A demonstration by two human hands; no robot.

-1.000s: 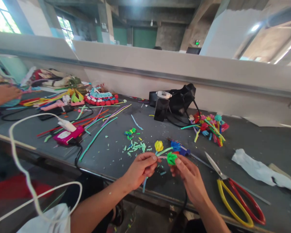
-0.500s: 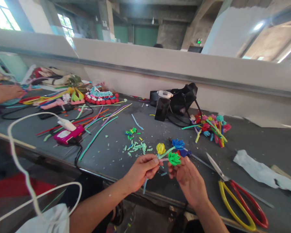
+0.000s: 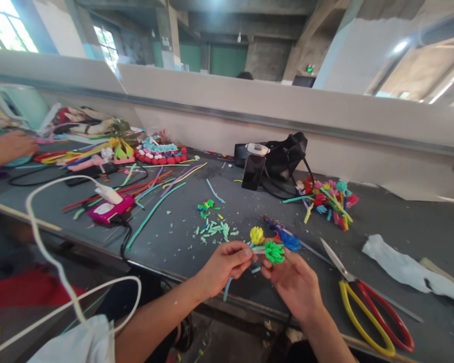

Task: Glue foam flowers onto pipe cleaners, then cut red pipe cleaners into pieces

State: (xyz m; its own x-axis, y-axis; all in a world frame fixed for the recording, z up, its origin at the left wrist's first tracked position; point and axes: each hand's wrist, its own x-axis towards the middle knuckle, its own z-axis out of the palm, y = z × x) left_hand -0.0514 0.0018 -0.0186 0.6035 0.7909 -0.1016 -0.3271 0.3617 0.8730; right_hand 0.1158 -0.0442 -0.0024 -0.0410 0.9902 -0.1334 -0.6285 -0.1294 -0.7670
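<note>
My left hand [image 3: 230, 264] is closed, pinching the stems of several pipe-cleaner flowers over the table's front edge. A light blue stem [image 3: 227, 290] hangs below that fist. Of the blooms, the yellow flower [image 3: 257, 235] stands upright at the back, and the green flower [image 3: 274, 252] points right. Behind the green one shows a blue flower [image 3: 289, 242]; whether its stem is in my grip I cannot tell. The fingers of my right hand [image 3: 295, 282] close round the green flower from below and the right, thumb against its petals.
Scissors [image 3: 363, 297] with red and yellow handles lie at right, near white crumpled material [image 3: 397, 262]. Behind are a flower pile [image 3: 327, 199], a phone [image 3: 253, 170] and a black bag [image 3: 287, 156]. Cut scraps [image 3: 215, 229], a pink power socket [image 3: 111, 207] and another person's hand [image 3: 15, 146] are left.
The blue flower has dropped lower and to the right, behind the green one. The green bloom has turned slightly, and my right fingers have moved in closer around it.
</note>
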